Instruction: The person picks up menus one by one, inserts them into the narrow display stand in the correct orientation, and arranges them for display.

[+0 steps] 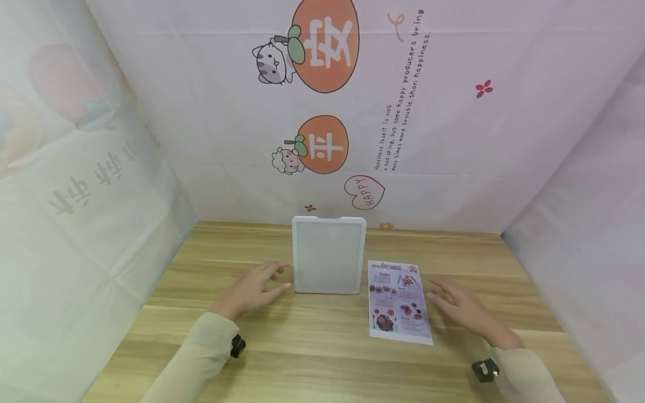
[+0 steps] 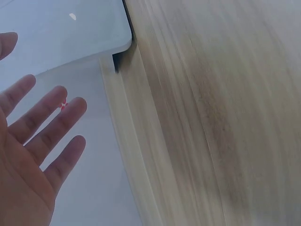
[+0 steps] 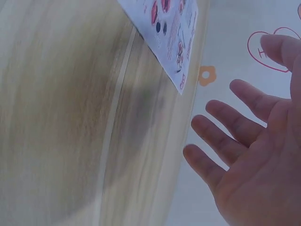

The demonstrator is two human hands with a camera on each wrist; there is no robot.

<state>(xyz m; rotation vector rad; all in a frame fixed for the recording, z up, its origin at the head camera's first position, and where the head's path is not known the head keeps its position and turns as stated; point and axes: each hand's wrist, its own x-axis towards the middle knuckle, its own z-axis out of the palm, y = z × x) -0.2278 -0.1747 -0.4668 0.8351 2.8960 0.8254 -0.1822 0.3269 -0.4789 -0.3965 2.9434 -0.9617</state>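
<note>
Head view: your left hand [image 1: 254, 291] lies over the wooden table [image 1: 312, 358], fingers straight and loosely spread, holding nothing. Its fingertips sit just beside the left edge of the white frame [image 1: 328, 255], which stands at mid-table near the back. Whether they touch it, you cannot tell. Your right hand [image 1: 466, 309] is likewise spread flat and empty, just right of the menu sheet [image 1: 400, 300]. That sheet lies flat on the table, in front of and to the right of the frame, its top edge near the frame's lower right corner. A printed cloth backdrop [image 1: 453, 140] with orange fruit and cartoon animals closes the back and sides.

Left wrist view: the left hand [image 2: 28, 155] shows palm and four spread fingers, nothing gripped. A rounded corner of the white frame [image 2: 84, 28] sits beyond the fingertips, apart from them here. Table grain [image 2: 211, 117] fills the right.

Right wrist view: the right hand [image 3: 258, 160] is open, fingers fanned, empty. A corner of the menu sheet [image 3: 171, 28] lies at top, apart from the fingers. The backdrop [image 3: 221, 56] shows behind the table [image 3: 70, 117].
</note>
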